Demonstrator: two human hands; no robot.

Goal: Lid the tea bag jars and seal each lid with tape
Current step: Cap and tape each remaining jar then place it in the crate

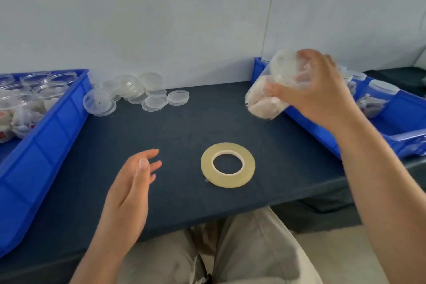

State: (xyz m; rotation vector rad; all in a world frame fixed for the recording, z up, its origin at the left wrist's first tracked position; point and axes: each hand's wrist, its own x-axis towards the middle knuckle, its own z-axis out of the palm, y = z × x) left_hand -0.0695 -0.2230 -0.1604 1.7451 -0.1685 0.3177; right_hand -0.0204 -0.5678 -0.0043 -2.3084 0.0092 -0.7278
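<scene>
One dark surface (184,127) carries two blue bins. The left bin (57,122) holds at least six open jars (49,90); the right bin (391,120) holds at least two lidded jars (382,90). Of the two hands, the right hand (322,94) grips one tilted jar (265,99) of tea bags above that bin's near edge, and the left hand (131,189) hovers, fingers loosely spread, holding nothing. One tape roll (207,166) lies flat mid-surface. Loose lids (138,92) are piled at the back, too overlapped to count.
</scene>
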